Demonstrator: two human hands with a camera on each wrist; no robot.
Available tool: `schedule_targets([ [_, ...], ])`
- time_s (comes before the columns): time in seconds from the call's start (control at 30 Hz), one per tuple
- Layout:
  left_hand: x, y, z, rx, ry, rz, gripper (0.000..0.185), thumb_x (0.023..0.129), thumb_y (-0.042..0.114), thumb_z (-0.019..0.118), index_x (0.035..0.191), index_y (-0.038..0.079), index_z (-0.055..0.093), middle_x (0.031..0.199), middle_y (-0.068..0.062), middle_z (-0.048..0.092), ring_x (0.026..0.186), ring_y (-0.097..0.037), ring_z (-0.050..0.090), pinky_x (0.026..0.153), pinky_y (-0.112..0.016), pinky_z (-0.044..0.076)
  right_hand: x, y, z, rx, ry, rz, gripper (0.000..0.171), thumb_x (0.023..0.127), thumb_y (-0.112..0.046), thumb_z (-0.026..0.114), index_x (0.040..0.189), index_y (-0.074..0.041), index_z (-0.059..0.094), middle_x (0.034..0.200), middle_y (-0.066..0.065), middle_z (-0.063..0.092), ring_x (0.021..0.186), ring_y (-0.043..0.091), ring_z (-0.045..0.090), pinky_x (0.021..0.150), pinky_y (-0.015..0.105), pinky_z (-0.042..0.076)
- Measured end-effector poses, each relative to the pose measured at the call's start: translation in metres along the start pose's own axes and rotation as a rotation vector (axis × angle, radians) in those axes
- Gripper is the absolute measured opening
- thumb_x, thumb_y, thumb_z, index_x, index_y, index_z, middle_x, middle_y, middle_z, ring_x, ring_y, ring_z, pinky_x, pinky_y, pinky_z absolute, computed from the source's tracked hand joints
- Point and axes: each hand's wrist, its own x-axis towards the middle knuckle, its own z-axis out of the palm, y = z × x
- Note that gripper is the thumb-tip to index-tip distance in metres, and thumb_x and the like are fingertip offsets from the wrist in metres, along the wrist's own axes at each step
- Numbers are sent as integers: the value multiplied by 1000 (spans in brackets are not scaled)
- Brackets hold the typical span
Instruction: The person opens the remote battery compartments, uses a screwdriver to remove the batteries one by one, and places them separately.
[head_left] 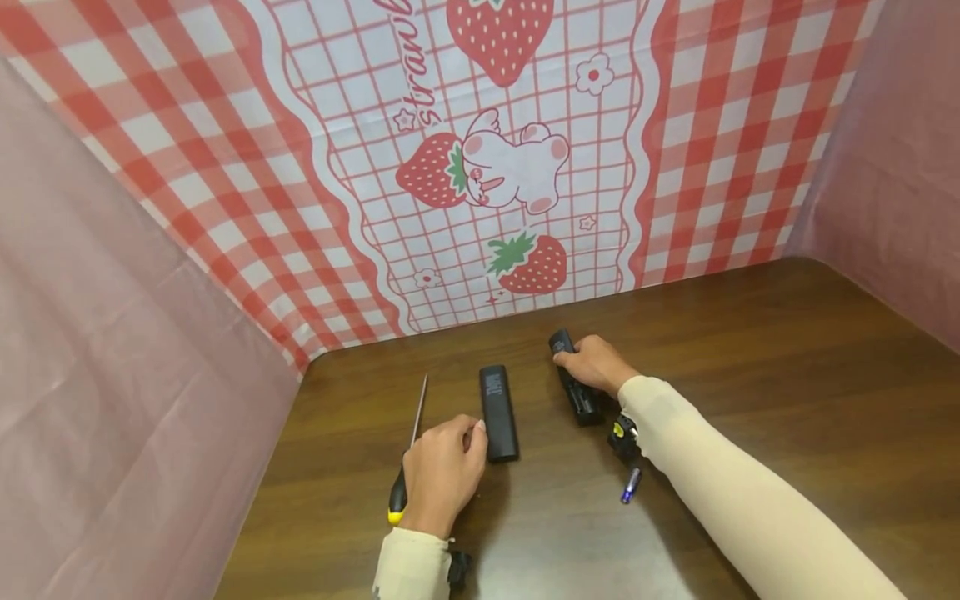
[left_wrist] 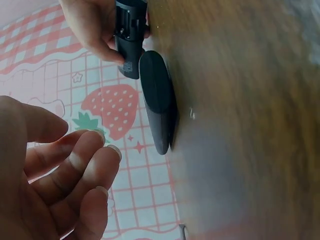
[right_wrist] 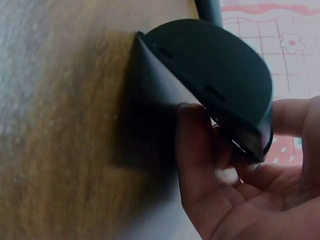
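On the table (head_left: 750,350), mid-back, right hand (head_left: 594,363) grasps the black remote body (head_left: 573,379): fingers curled over its far half. Long axis runs front-to-back, slightly skewed, far end leaning left, near end toward us and right. It lies flat on the wood.

Left hand (head_left: 444,471) is released, fingers loosely bent, holding nothing. Its fingertips sit just beside the near end of the black cover (head_left: 499,412); we can't tell from the head view if they touch. Cover's long axis also front-to-back, roughly parallel w/ the remote body, a gap between the two. Screwdriver (head_left: 408,450) lies just left of the left hand, partly under it, yellow-black handle near, shaft pointing away.

Left wrist cam adds: left fingers (left_wrist: 85,170) are clear of the cover (left_wrist: 159,100), air between them, so no contact. It also shows the right hand (left_wrist: 90,25) wrapped on the ribbed remote body (left_wrist: 129,37) past the cover's far end.

Right wrist cam: close-up only, thumb and fingers (right_wrist: 197,150) pinching a black curved end (right_wrist: 215,75), blurred; orientation not readable there.

Near the right forearm: a small battery (head_left: 630,485) w/ blue band, lying loose on the table, well behind the grip.
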Motion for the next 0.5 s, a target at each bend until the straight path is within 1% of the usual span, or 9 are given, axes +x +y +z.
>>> schedule_targets([
  [0.13,-1,1,2,-7,-18,10,14,92,29,68,81,23,74,59,16,53,50,-6,50,44,-28,34,2,2,1,-4,6,10,37,98,-32,57,88,3,66,83,14,63,69,21,58,58,32,48],
  [0.23,-1,1,2,-3,-17,9,14,92,30,68,81,23,74,59,16,53,50,-7,51,44,-28,33,3,2,1,-15,4,14,36,96,-32,58,87,2,65,80,14,62,66,21,58,55,31,48],
  [0.37,-1,-1,1,-7,-19,3,15,92,29,68,80,23,74,59,15,52,50,-6,48,44,-28,32,3,0,1,-34,-6,11,34,95,-29,60,92,4,66,80,15,62,64,21,59,53,31,51],
  [0.5,0,-3,0,-10,-37,0,15,93,30,68,81,22,74,60,15,53,51,-7,48,45,-28,33,1,-1,1,-43,-7,11,34,93,-27,61,96,6,66,81,15,63,66,20,61,54,32,54],
])
